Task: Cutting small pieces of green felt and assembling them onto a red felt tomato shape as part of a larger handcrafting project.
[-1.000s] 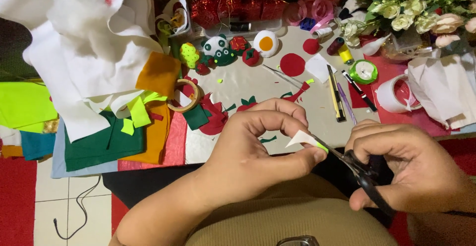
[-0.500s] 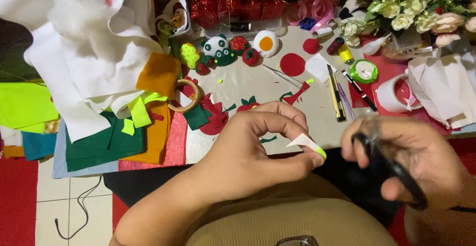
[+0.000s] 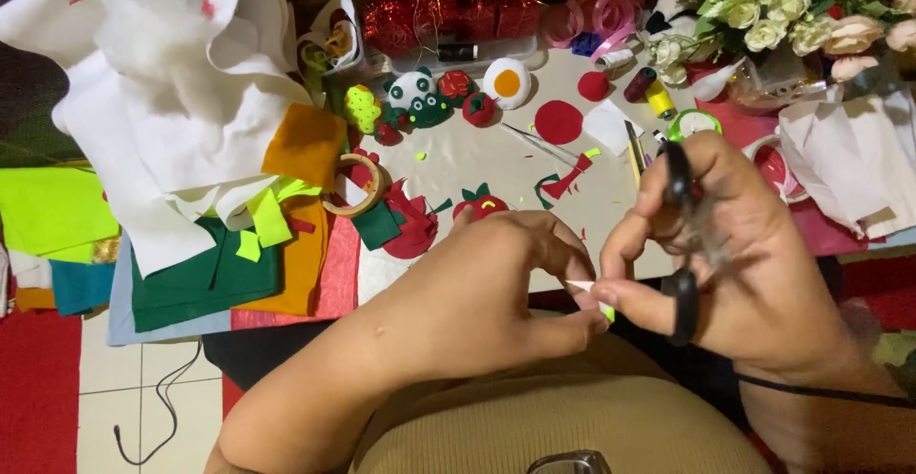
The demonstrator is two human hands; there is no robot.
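Covering the left half of the desk point(image 3: 477, 164) is a heap of white fabric point(image 3: 153, 83), and under it lie sheets of felt point(image 3: 205, 278) in green, orange and lime. At the far right stands a bunch of pale artificial roses point(image 3: 782, 6), with folded white cloth point(image 3: 849, 164) below it. Smaller pieces are scattered along the desk's middle: a red felt circle point(image 3: 558, 122), a round white-and-orange piece point(image 3: 507, 83), a roll of tape point(image 3: 355, 186) and a felt strawberry point(image 3: 479, 205). Nearest the camera, both hands meet above the person's lap. The left hand point(image 3: 477, 293) pinches a small white scrap point(image 3: 584, 288) (its tip shows lime green) between thumb and fingers. The right hand point(image 3: 744, 254) touches the same scrap with its fingertips while black-handled scissors point(image 3: 682, 245) hang looped on its fingers, blurred, so whether the blades are parted cannot be told.
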